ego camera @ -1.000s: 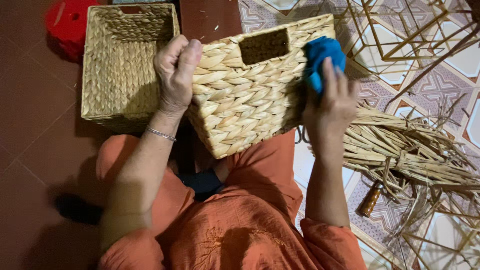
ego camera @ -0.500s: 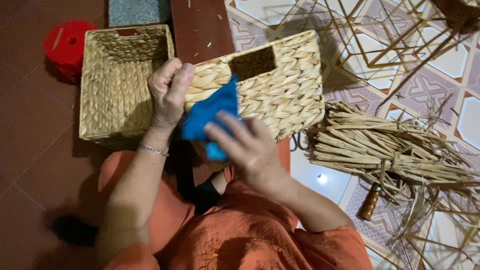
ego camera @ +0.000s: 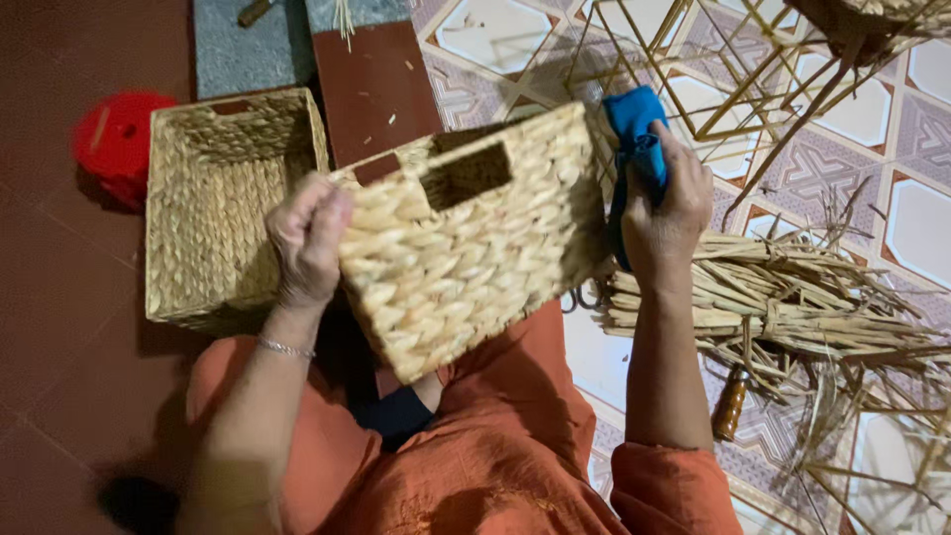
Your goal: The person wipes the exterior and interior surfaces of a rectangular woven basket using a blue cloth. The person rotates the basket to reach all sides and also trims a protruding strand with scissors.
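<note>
Hands' grip closed on basket [ego camera: 466, 248] and blue cloth [ego camera: 636, 139], above patterned floor tiles [ego camera: 921, 228].

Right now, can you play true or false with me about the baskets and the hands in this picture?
1. The left hand grips one end of the woven basket held over the lap. True.
2. The right hand holds a yellow sponge. False: it holds a blue cloth against the basket's other end.
3. A second woven basket sits on the floor beside the red thing. True.
4. The bundle of dry straw is packed inside the held basket. False: it lies on the tiled floor beyond the right hand.
5. The person wears green clothes. False: the clothes are orange.
</note>
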